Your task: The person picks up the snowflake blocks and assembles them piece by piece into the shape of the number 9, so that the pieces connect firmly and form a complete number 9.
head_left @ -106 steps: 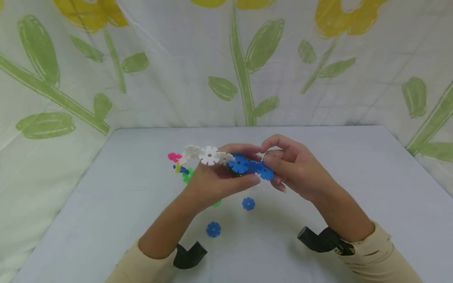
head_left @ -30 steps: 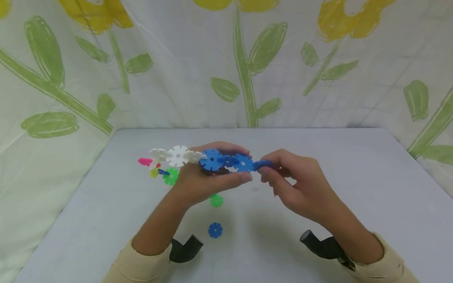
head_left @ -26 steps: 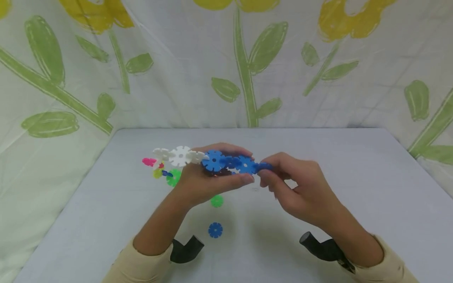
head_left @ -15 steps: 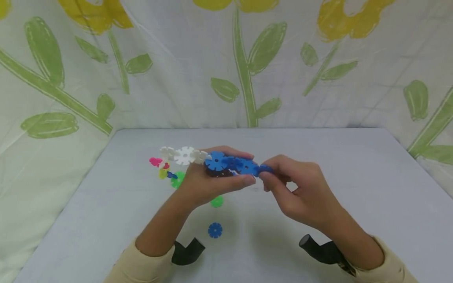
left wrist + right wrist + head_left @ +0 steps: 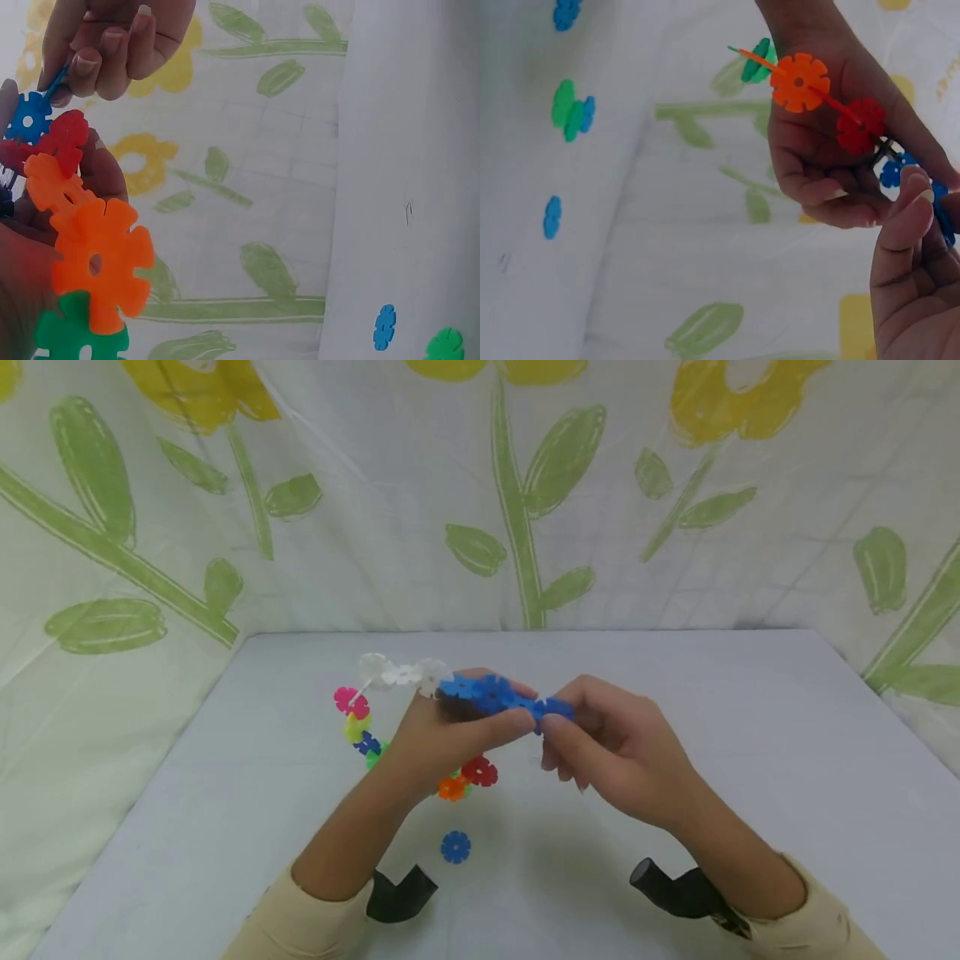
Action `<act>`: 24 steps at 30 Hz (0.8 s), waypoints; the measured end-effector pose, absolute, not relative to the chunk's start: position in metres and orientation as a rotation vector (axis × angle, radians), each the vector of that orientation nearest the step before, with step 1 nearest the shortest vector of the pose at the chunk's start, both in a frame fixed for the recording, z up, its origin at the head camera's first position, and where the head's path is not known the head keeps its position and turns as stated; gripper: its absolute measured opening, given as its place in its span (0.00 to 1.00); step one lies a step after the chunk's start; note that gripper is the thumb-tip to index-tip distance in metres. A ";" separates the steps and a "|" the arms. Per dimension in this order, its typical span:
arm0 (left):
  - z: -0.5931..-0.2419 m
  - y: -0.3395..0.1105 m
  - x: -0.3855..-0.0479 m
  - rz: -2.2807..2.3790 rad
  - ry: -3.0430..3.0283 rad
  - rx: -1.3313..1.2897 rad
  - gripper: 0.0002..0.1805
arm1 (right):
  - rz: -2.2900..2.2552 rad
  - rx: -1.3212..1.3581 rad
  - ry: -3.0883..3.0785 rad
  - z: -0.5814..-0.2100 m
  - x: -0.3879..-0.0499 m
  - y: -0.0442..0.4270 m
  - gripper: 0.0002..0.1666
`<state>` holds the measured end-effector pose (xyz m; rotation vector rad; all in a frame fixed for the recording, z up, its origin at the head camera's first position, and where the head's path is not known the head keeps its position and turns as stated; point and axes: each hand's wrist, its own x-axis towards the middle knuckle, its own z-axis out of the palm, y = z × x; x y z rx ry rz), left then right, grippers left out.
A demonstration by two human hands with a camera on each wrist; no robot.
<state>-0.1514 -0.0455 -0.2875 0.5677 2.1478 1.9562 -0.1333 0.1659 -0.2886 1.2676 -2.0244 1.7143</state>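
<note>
A chain of interlocking flower-shaped plastic discs (image 5: pixel 492 693) is held above the table. Its white and blue discs run across the top; pink, yellow, dark blue and green ones hang at the left. My left hand (image 5: pixel 442 735) grips the blue stretch between thumb and fingers. With thumb and forefinger, my right hand (image 5: pixel 622 752) pinches a blue disc (image 5: pixel 557 708) at the right end, close to the left thumb tip. Below the left hand hang a red disc (image 5: pixel 480 771) and an orange disc (image 5: pixel 452 789); the left wrist view shows the orange disc (image 5: pixel 103 262) up close. The left palm hides part of the chain.
A loose blue disc (image 5: pixel 456 847) lies on the white table (image 5: pixel 712 693). Loose green discs (image 5: pixel 564 103) lie close to another blue one in the right wrist view. A flower-printed cloth (image 5: pixel 375 527) hangs behind the table. Each wrist carries a black mount (image 5: pixel 402 894).
Over 3.5 seconds, a loose blue disc left the table and the chain's blue end grew longer. In the last half second the chain tilted, bringing red and orange discs into view.
</note>
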 end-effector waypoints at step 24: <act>-0.296 -0.043 -0.159 2.064 2.054 0.557 0.20 | 2.011 1.079 -2.178 -0.296 -0.151 0.169 0.10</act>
